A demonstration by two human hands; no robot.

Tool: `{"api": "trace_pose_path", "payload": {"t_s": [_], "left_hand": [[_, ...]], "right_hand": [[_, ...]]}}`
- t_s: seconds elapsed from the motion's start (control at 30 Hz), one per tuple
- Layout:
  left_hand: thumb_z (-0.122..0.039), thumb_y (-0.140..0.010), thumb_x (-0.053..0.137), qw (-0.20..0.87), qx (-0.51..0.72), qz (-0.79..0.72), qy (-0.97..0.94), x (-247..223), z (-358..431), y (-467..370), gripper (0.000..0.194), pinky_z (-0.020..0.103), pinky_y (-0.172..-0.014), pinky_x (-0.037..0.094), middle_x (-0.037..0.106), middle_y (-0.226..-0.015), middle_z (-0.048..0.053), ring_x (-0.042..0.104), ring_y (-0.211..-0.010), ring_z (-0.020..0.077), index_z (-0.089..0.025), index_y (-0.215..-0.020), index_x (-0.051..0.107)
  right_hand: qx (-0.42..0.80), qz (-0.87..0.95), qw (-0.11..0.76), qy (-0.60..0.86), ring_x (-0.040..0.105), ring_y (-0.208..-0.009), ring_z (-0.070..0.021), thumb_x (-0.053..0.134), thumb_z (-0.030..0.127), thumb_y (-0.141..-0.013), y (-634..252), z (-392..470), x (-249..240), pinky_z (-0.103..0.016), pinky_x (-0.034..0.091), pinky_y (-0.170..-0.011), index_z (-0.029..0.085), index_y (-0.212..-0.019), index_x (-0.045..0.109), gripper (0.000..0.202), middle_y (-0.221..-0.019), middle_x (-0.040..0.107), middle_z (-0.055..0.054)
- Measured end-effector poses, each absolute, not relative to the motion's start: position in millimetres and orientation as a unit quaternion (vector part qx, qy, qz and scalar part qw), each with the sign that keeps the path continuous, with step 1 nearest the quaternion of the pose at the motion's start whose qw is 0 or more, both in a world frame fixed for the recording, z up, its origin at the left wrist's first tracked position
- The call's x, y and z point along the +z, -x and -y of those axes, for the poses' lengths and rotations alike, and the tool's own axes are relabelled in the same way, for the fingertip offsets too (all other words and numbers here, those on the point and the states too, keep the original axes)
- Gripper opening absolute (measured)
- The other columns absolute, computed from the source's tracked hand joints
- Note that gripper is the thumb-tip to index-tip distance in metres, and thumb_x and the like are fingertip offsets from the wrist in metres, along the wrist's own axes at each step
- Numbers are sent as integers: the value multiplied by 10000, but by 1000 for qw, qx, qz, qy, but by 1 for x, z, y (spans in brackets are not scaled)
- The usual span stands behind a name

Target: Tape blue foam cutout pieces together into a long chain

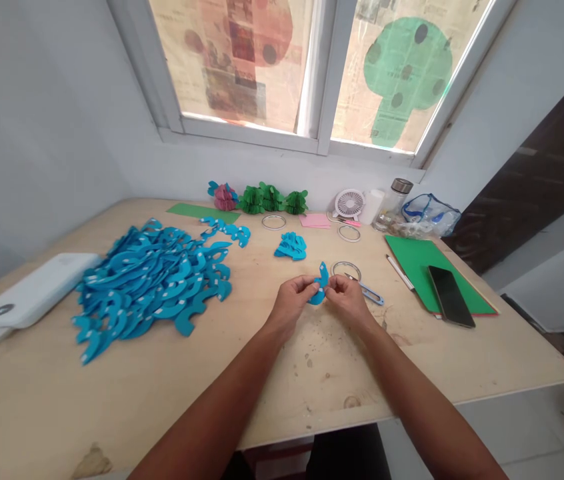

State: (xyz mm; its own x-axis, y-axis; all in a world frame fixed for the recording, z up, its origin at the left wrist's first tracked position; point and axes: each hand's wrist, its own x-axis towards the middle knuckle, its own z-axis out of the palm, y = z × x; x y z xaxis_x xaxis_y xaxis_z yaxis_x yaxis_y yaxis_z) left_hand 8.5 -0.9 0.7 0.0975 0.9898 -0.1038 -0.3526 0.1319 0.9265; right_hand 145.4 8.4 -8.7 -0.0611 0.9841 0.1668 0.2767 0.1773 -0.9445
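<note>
Between my two hands is a curved blue paper cutout [323,275] with small white patches, held a little above the table. My left hand [296,299] pinches its left side, and my right hand [346,297] pinches its right side. Just beyond my hands lies a small bunch of blue paper pieces [291,246]. A blue craft knife [372,293] rests beside my right hand, partly over a tape roll [346,271]. Off to the left is a big heap of similar wavy blue cutouts [157,280], many with white patches.
A white power bank [32,290] with a cable lies at the far left. Green and pink paper flowers [269,198], a small fan [349,203] and a glass bottle [396,200] line the wall. At right, a phone [449,295] lies on green sheets [417,267] beside a white pen [400,272].
</note>
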Motion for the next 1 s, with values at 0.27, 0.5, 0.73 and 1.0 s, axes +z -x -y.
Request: {"api": "trace_pose_path", "payload": {"t_s": [0.27, 0.5, 0.73, 1.0], "left_hand": [[-283, -577, 685, 596, 557, -432, -383, -2, 1, -10, 168, 213, -561, 386, 634, -634, 13, 528, -577, 103, -138, -655, 654], [-319, -603, 656, 615, 464, -423, -477, -4, 7, -14, 176, 204, -423, 319, 556, -535, -15, 477, -467, 101, -154, -646, 615], [-306, -619, 645, 627, 443, -392, -508, -13, 2, -10, 182, 208, -414, 344, 511, -455, -27, 434, -398, 82, -159, -562, 553], [-164, -632, 602, 637, 398, -372, -545, -21, -3, -8, 99, 192, -484, 415, 524, -514, -35, 473, -464, 70, -125, -723, 605]], "right_hand": [[418, 614, 464, 483, 549, -671, -145, 539, 358, -732, -146, -6, -1, -245, 432, -612, 171, -716, 603, 198, -686, 606, -16], [404, 588, 485, 506, 441, -504, -106, 592, 424, -700, -150, -10, -8, -228, 342, -489, 168, -603, 542, 278, -533, 488, 31], [419, 580, 493, 495, 515, -583, -151, 603, 466, -699, -151, -9, -6, -264, 404, -558, 174, -670, 605, 294, -609, 573, -10], [344, 565, 504, 555, 512, -566, -149, 617, 504, -684, -153, -9, -5, -262, 402, -536, 141, -713, 673, 368, -583, 581, -21]]}}
